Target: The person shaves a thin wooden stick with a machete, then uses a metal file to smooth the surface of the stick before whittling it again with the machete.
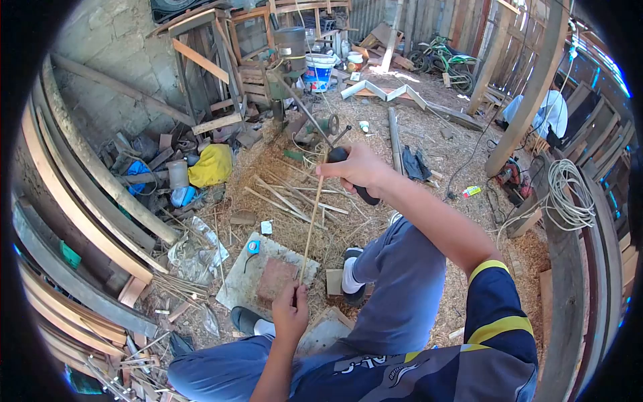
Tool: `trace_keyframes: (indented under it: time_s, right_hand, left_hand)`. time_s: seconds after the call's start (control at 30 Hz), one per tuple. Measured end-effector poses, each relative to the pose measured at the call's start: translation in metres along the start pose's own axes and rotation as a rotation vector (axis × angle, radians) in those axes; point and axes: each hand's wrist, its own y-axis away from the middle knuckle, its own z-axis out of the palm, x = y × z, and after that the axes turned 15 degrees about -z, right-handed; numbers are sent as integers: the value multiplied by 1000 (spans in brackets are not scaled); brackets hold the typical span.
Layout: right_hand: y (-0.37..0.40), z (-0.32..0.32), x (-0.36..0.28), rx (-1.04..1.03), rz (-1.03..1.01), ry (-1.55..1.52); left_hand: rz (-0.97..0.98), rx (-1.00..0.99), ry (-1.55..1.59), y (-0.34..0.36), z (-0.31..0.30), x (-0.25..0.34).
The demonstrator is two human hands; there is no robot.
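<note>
My right hand (355,171), arm stretched forward, is closed around a black-handled tool (367,195). From its fist a long, thin, dark blade-like part seems to run up and to the left. A thin wooden strip (313,224) slants down from the fingers of that hand. My left hand (291,309) grips the strip's lower end between thumb and fingers, just above my lap. Beneath the strip, a reddish brick (276,278) rests on a pale slab (236,285). A blue tape measure (252,246) lies on the slab's far part.
Loose wooden strips (295,201) lie ahead on shavings. Curved boards (87,194) lean at the left. A post (529,87) and a coiled cable (569,194) stand to the right. Another person (550,110) is at the far right. A yellow cloth (211,165) lies left.
</note>
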Motion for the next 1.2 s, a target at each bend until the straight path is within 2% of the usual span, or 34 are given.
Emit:
trace_keyframes:
  time_s: [0.07, 0.17, 0.27, 0.43, 0.6, 0.7, 0.87, 1.07, 1.2]
  right_hand:
    - [-5, 3, 12, 7, 0, -73]
    - [-5, 8, 4, 52, -8, 47]
    - [-9, 10, 2, 126, -16, -12]
    - [-21, 5, 8, 263, -27, 11]
    - [-27, -8, 14, 308, -62, 35]
    - [-31, -15, 23, 281, -55, 161]
    - [-23, -2, 29, 141, 91, 190]
    - [-9, 31, 13, -9, 152, 109]
    - [-5, 50, 8, -47, 168, -12]
  left_hand:
    - [-53, -11, -2, 3, -2, -6]
    - [-39, -39, -118, 6, -11, -2]
    - [13, -13, -51, 7, -8, -18]
    - [-49, -54, -34, 10, -12, -26]
    - [-113, -37, -27, 9, -10, -45]
    - [-166, -45, 25, 8, -10, -49]
    - [-229, -23, 133, 9, -5, -57]
    - [-223, 24, 316, 7, 3, -39]
    - [-200, 12, 251, 6, -1, -22]
